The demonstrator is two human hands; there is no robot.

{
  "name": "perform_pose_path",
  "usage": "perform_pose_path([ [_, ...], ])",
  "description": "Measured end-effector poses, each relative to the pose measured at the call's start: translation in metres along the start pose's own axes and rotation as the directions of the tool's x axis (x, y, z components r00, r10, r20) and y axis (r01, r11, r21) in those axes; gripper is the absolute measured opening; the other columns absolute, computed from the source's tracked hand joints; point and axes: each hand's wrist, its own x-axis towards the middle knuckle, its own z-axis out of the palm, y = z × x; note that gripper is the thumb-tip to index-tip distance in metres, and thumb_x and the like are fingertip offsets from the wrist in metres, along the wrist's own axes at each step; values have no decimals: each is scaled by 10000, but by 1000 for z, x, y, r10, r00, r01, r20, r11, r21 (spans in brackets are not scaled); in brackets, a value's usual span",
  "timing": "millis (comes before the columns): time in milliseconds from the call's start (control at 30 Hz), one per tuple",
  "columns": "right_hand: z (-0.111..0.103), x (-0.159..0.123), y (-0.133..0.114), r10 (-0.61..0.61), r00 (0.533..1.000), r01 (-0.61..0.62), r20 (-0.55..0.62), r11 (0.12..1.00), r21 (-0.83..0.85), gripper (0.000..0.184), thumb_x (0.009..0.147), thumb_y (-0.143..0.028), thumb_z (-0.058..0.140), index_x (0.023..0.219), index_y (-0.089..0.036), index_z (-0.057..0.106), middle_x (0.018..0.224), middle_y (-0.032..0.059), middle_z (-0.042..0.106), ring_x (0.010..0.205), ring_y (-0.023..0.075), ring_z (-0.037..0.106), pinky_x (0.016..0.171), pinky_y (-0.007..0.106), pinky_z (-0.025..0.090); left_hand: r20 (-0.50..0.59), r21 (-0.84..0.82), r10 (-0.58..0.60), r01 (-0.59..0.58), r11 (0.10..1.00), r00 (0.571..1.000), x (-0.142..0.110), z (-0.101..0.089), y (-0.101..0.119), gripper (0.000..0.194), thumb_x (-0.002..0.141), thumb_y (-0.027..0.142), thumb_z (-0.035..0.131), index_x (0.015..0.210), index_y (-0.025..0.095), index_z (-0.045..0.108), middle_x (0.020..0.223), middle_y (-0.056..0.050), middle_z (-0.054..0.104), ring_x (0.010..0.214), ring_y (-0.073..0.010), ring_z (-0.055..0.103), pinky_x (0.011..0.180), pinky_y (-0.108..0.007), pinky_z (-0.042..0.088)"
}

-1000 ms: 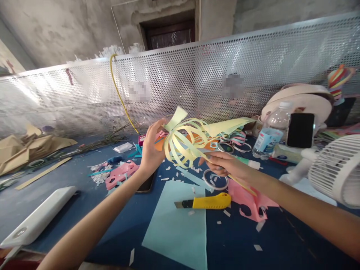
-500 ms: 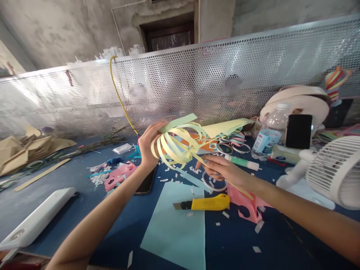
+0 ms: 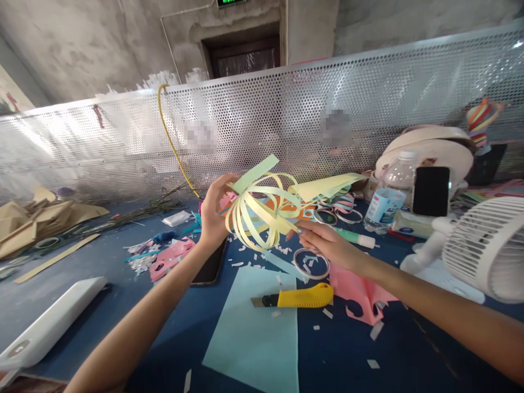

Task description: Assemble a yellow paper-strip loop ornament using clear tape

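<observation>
Between my hands hangs a paper-strip ball [image 3: 254, 215] of yellow and pale green loops, held above the table. My left hand [image 3: 216, 204] is closed on its left end, where a flat green strip juts upward. At its right end, my right hand [image 3: 317, 240] pinches the gathered strip ends between thumb and fingers. Below lies a light blue paper sheet [image 3: 254, 333] with a yellow utility knife [image 3: 305, 295] across it, blade out to the left. A roll of tape [image 3: 311, 264] rests under my right hand, next to pink cut paper [image 3: 360, 297].
A white fan [image 3: 487, 251], a water bottle [image 3: 387, 196] and a phone [image 3: 431, 191] stand on the right. A glue stick [image 3: 360, 238] lies behind my right hand. At left are a white oblong device [image 3: 57, 319] and brown paper [image 3: 49, 218]. A perforated metal screen [image 3: 254, 120] spans the back.
The ball has turned slightly and its loops are more spread and rounded. My right hand has gone from near a trailing strip to pinching the ball's right end.
</observation>
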Motion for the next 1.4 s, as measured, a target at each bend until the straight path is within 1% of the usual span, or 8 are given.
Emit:
perform_pose_path([
  [400,6,-4,9,-23,996,2,-83,969,-249,317,1035,-420,361,1175,-252,590,688,-18,401,575,145,358,569,288,298,-42,249,108,-94,964,993,-8,-9,0,490,785,247,760,1260,291,646,1157,-28,715,1035,-222,676,935,-388,559],
  [567,10,-6,6,-39,996,7,-84,934,-358,301,1040,-391,362,1212,-263,573,725,-2,467,591,147,394,565,299,280,-125,371,216,-156,915,968,-8,-10,5,366,818,223,740,1174,295,698,1048,-5,748,906,-186,704,818,-322,579],
  [767,13,-8,0,-65,995,32,-71,920,-391,304,1049,-356,348,1231,-247,565,687,-14,449,550,135,377,537,300,256,-118,426,319,-242,872,940,-4,-16,2,358,813,226,745,1162,294,709,1029,-2,759,899,-197,712,811,-323,588],
  [967,16,-9,-3,-71,990,5,-122,882,-472,312,1050,-339,332,1217,-238,575,698,-7,499,552,135,419,550,306,273,-83,295,150,-119,948,985,-3,-14,4,481,809,244,752,1273,305,640,1225,-22,701,1020,-225,695,934,-399,570],
  [1100,17,-9,-1,-89,984,17,-152,906,-423,293,1045,-339,343,1167,-233,587,686,-10,486,545,131,417,538,304,273,-27,211,94,-87,974,995,-2,-11,1,535,836,259,721,1344,327,570,1365,-45,613,1158,-277,643,1012,-476,527],
  [1233,13,-7,-1,-119,973,33,-200,921,-387,220,1036,-348,389,1088,-245,576,692,-12,470,538,130,399,525,303,261,34,210,45,-51,976,998,7,-14,-8,701,809,285,751,1436,354,446,1435,-69,535,1224,-303,598,1018,-475,514],
  [1300,10,-6,-2,-141,966,44,-219,918,-395,192,1035,-337,393,1020,-247,562,664,-23,436,513,126,370,514,304,246,31,160,1,-6,987,1000,12,-18,-12,599,833,305,729,1386,338,501,1376,-74,577,1163,-277,633,968,-441,545],
  [1400,7,-6,-2,-151,963,45,-221,906,-421,174,1037,-328,391,991,-251,540,629,-40,374,484,121,324,503,309,222,63,20,-147,146,989,987,17,-23,-10,270,903,351,649,1156,258,664,1113,-75,705,972,-221,693,847,-375,589],
])
